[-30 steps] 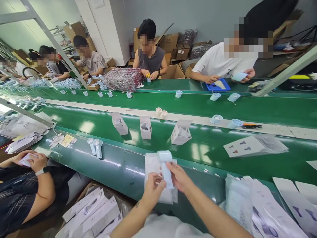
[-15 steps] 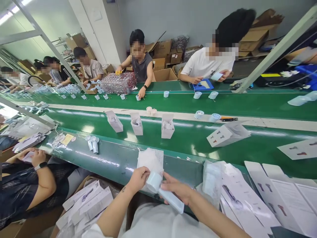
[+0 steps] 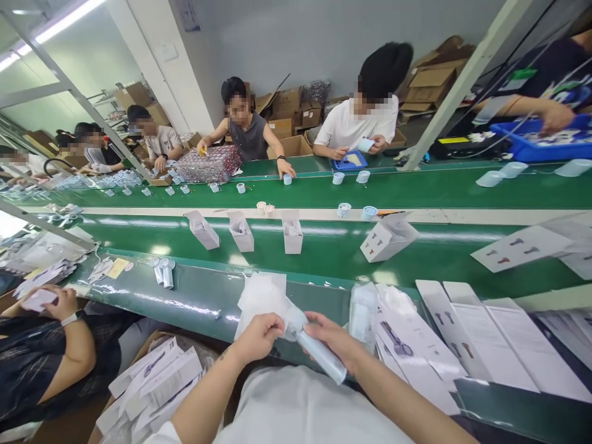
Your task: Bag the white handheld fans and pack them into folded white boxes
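Note:
A light-blue handheld device [image 3: 322, 356], with a short round head and a long handle, lies slanted in front of my body. A thin clear plastic bag [image 3: 292, 320] appears to cover its head. My right hand [image 3: 333, 338] is closed around the device from the right, thumb on top where head and handle meet. At the left of the head my left hand [image 3: 261, 334] pinches, apparently on the bag's edge; its fingertips are partly hidden. Just beyond both hands, a pile of white translucent bags [image 3: 261, 299] rests on the bench edge.
Open white boxes [image 3: 293, 237] stand on the green conveyor [image 3: 324, 246] ahead. Flat printed cartons [image 3: 416, 345] and a bagged light-blue piece [image 3: 363, 311] lie to the right. Folded boxes [image 3: 155, 379] fill a carton at left. Co-workers sit opposite and at left.
My view has turned to the right. The device's head, bare before, now appears covered by clear film. Both hands stay at the device.

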`<state>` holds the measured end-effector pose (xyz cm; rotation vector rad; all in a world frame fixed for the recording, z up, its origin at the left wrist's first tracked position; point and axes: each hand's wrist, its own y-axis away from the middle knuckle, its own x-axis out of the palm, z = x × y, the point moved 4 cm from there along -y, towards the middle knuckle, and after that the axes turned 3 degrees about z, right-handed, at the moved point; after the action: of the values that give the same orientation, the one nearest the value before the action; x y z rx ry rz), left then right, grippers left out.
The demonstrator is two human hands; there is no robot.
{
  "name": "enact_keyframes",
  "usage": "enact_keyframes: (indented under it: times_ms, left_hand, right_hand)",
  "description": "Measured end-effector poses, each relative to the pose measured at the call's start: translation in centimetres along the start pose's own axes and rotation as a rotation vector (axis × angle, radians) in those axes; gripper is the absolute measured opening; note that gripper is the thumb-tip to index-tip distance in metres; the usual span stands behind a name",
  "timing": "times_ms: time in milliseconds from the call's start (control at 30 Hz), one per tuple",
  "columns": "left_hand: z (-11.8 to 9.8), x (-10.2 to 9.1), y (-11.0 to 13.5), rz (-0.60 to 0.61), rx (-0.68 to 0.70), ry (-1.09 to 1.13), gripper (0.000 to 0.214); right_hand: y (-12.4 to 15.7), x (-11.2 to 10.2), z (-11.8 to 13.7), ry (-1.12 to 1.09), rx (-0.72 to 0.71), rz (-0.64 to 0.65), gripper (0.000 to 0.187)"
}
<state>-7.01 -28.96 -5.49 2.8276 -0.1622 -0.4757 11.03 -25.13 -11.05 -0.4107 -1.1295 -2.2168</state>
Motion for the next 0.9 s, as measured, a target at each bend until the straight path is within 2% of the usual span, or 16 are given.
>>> enact_keyframes:
  times_ms: [67,100,200,233,267,333,400,500,567,633,700,733,767,800,833,900]
  left_hand:
    - [-0.8,1.1,-0.3,-0.023,0.041,-0.090,0.011]
    - [-1.1,1.8,-0.4,-0.021,0.087,-0.132,0.012]
    - [-1.6,4.0,-0.7,0.096,0.266,-0.213,0.011]
    - [-1.4,4.3,-0.9,0.123,0.281,-0.188,0.010]
    - [-1.0,4.2,-1.2,0.116,0.249,-0.128,0.008]
    - [0.1,3.3,-2.0,0.026,0.099,0.049,0.003]
    - [0.7,2.3,-2.8,-0.038,-0.033,0.224,0.008]
    - [0.1,1.5,-3.1,0.001,-0.089,0.370,0.019]
    - [-1.0,0.9,-2.8,0.034,-0.083,0.401,0.024]
    - [-2.2,0.2,-2.5,0.070,-0.033,0.348,0.031]
    - [-3.5,0.0,-2.7,0.149,0.064,0.207,0.054]
    - [-4.0,0.3,-3.0,0.207,0.111,0.119,0.066]
    - [-4.2,0.8,-3.3,0.260,0.143,0.041,0.069]
    - [-4.3,1.4,-3.7,0.296,0.150,-0.016,0.062]
    - [-4.2,2.0,-4.2,0.314,0.131,-0.047,0.049]
    - [-3.9,2.9,-5.1,0.280,0.051,-0.024,0.036]
  right_hand:
    - [0.5,0.2,-0.3,-0.004,0.000,0.004,0.058]
    - [0.7,0.2,-0.4,-0.024,0.002,-0.005,0.054]
    - [0.9,-0.2,-0.9,-0.151,-0.012,-0.110,0.031]
    - [1.0,-0.3,-1.2,-0.195,-0.022,-0.154,0.027]
    - [1.0,-0.5,-1.4,-0.222,-0.034,-0.192,0.026]
    - [1.3,-0.7,-1.7,-0.173,-0.063,-0.255,0.031]
    - [2.2,-0.9,-1.3,0.039,-0.097,-0.306,0.036]
    - [4.3,-0.4,1.1,0.428,-0.249,-0.346,0.034]
    - [5.7,0.5,2.9,0.488,-0.381,-0.331,0.032]
    - [6.4,1.7,3.9,0.338,-0.456,-0.254,0.034]
    - [6.1,2.8,4.2,0.142,-0.488,-0.141,0.038]
    - [5.9,3.0,4.3,0.114,-0.510,-0.100,0.039]
    - [5.7,2.9,4.7,0.159,-0.534,-0.065,0.037]
    - [5.6,2.2,5.3,0.270,-0.548,-0.057,0.034]
    - [5.8,0.8,6.2,0.430,-0.535,-0.124,0.031]
    - [7.1,-4.2,9.1,0.759,-0.437,-0.431,0.024]
